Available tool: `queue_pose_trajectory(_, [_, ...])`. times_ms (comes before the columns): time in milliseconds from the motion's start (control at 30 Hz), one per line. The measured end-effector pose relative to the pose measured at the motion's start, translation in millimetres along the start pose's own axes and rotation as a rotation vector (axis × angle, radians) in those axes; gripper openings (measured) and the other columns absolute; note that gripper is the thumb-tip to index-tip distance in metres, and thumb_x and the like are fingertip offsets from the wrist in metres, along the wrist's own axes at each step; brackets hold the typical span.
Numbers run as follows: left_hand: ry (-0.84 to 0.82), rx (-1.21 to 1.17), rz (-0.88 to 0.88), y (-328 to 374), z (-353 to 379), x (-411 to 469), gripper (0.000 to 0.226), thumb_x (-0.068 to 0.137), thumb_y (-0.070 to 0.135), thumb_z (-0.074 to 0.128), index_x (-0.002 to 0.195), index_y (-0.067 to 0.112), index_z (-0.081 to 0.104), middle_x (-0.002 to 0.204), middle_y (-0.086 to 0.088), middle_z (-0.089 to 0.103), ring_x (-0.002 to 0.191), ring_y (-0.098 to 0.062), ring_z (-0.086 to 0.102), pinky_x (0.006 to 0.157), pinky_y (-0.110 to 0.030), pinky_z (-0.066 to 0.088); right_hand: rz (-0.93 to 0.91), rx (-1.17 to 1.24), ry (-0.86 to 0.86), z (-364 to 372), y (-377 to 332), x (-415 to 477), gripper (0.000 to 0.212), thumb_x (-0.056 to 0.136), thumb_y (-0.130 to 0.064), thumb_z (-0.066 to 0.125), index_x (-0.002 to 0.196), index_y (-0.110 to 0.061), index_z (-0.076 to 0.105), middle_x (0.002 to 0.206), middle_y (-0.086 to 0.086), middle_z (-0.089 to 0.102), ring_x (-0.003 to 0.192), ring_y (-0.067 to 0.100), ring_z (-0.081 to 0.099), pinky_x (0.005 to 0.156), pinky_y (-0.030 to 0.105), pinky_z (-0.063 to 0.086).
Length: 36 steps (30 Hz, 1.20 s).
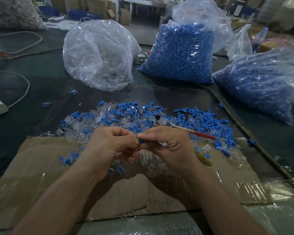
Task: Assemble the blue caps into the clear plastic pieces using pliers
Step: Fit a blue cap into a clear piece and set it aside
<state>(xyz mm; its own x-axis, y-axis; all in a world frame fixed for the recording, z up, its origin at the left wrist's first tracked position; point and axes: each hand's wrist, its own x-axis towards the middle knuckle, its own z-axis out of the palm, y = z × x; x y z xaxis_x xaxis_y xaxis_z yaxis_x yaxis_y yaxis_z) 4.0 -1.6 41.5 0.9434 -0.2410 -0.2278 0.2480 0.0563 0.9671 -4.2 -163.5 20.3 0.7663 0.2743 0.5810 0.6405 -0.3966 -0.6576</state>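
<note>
A dim room, with cardboard boxes and blue crates behind the dark work surface.

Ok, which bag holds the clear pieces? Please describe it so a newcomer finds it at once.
Past the pile of loose parts, three big plastic bags stand in a row on the dark table. The bag of clear pieces is the left one. The two bags of blue caps beside it are packed full of blue; this one is colourless and slack.

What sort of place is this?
Probably a small factory or assembly workshop: bulk bags of blue caps, a loose pile of caps and clear pieces, cartons behind.
</note>
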Motion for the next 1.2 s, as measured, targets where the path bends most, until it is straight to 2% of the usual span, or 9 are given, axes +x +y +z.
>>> queue_pose_trajectory(67, [-0.019,0.019,-0.005,0.3,-0.3,-0.8,0.021,0.063,-0.004,0.067,0.049,0.012,0.069,0.055,-0.012,0.066,0.044,-0.018,0.062,0.04,-0.019,0.048,-0.036,-0.039,0.008,-0.4,1.0,-0.8,0.025,0.071,0.0,0.069,0.096,0.001,0.069,0.087,0.005,0.069,0.082,0.01,0.064,0.075,0.02,0.054])
queue_pose_trajectory(167, [-0.035,0.019,-0.002,2.4,-1.6,-2.1,0.004,0.047,0.011,0.07,0.05,0.013,0.07,0.055,-0.01,0.066,0.046,-0.017,0.063,0.043,-0.018,0.049,-0.078,-0.097,0.014,-0.1,0.8,-0.7,0.023,0.071,0.002,0.068,0.093,0.002,0.069,0.086,0.012,0.07,0.082,0.012,0.063,0.075,0.019,0.053])
queue_pose_trajectory(300, [-0.092,-0.073,-0.024,4.0,-5.0,-1.8,0.006,0.045,0.009,0.07,0.051,0.01,0.07,0.055,-0.01,0.065,0.046,-0.016,0.063,0.042,-0.018,0.048,-0.075,-0.086,0.066,1.0,-1.1,0.1,0.022,0.072,0.0,0.067,0.094,0.002,0.069,0.086,0.009,0.07,0.083,0.01,0.063,0.076,0.015,0.052])
queue_pose_trajectory(467, [-0.159,-0.117,-0.023,4.2,-7.3,-1.0,0.015,0.04,0.005,0.072,0.054,0.009,0.071,0.056,-0.01,0.065,0.05,-0.017,0.064,0.047,-0.02,0.051,-0.072,-0.091,0.094,-0.1,-2.1,0.5,0.022,0.072,0.0,0.067,0.094,0.001,0.069,0.089,-0.003,0.063,0.084,0.005,0.061,0.077,0.012,0.05])
queue_pose_trajectory(633, [-0.155,-0.12,-0.009,4.3,-7.1,-0.7,0.019,0.035,0.008,0.073,0.053,0.011,0.071,0.055,-0.01,0.065,0.049,-0.017,0.064,0.046,-0.02,0.051,-0.079,-0.123,0.093,-0.7,-1.6,0.7,0.021,0.072,0.0,0.068,0.093,0.0,0.07,0.085,0.006,0.07,0.083,0.009,0.063,0.076,0.013,0.051])
queue_pose_trajectory(1033, [-0.127,-0.101,-0.006,2.5,-5.6,1.8,0.014,0.044,0.001,0.07,0.054,0.011,0.071,0.057,-0.01,0.066,0.048,-0.018,0.064,0.046,-0.02,0.052,-0.143,-0.182,0.061,-2.4,-2.0,0.4,0.02,0.073,-0.002,0.068,0.093,0.002,0.069,0.085,0.011,0.071,0.083,0.012,0.062,0.075,0.02,0.053])
queue_pose_trajectory(1200, [-0.124,-0.094,0.001,1.7,-6.0,1.9,0.014,0.042,0.005,0.072,0.055,0.011,0.071,0.058,-0.01,0.066,0.048,-0.017,0.063,0.046,-0.02,0.051,-0.152,-0.207,0.066,-2.0,-1.9,-0.3,0.021,0.073,0.0,0.067,0.093,0.002,0.069,0.086,0.012,0.071,0.082,0.012,0.063,0.074,0.022,0.053])
